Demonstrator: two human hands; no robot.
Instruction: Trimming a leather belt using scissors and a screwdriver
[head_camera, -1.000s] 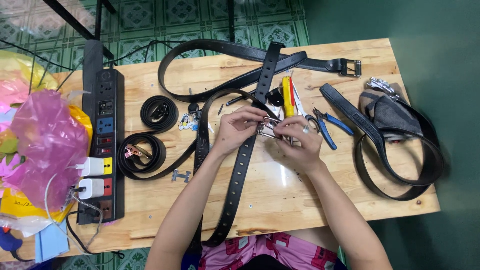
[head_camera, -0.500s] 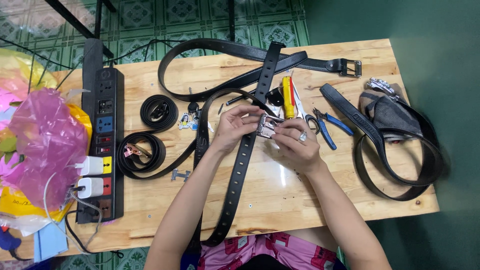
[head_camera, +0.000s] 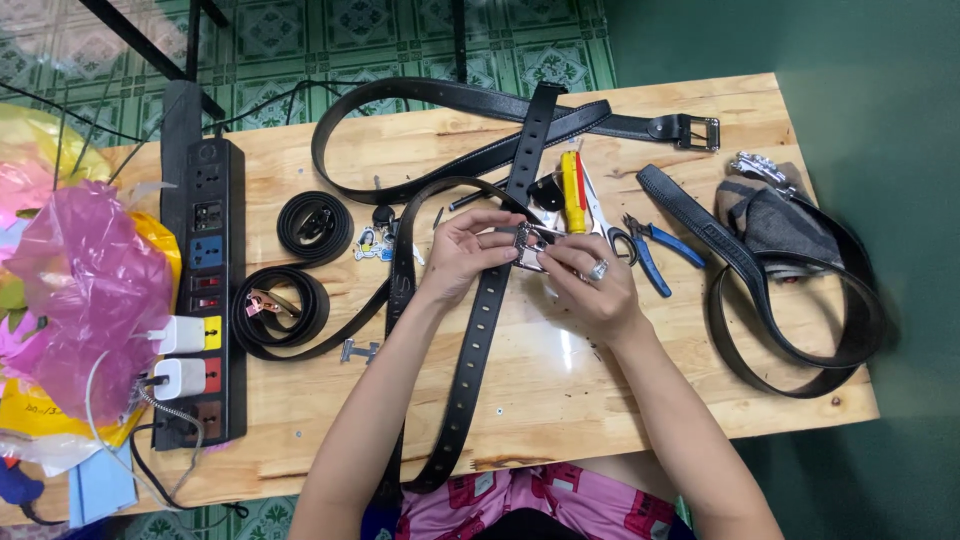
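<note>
A long black belt (head_camera: 478, 345) with punched holes runs down the middle of the wooden table (head_camera: 620, 400). My left hand (head_camera: 460, 255) pinches this belt just left of a silver buckle (head_camera: 532, 248). My right hand (head_camera: 590, 285), with a ring on one finger, grips the buckle from the right. Both hands meet at the buckle above the table's centre.
Blue-handled pliers (head_camera: 652, 248), a yellow-handled tool (head_camera: 572, 190) and scissors lie just behind my hands. Two coiled belts (head_camera: 312, 228) and a black power strip (head_camera: 203, 290) sit at the left. More belts (head_camera: 790, 320) loop at the right and back. Pink plastic bags (head_camera: 70, 290) crowd the left edge.
My hands stay at the buckle; the fingers have shifted slightly on it, and the belt lies as before.
</note>
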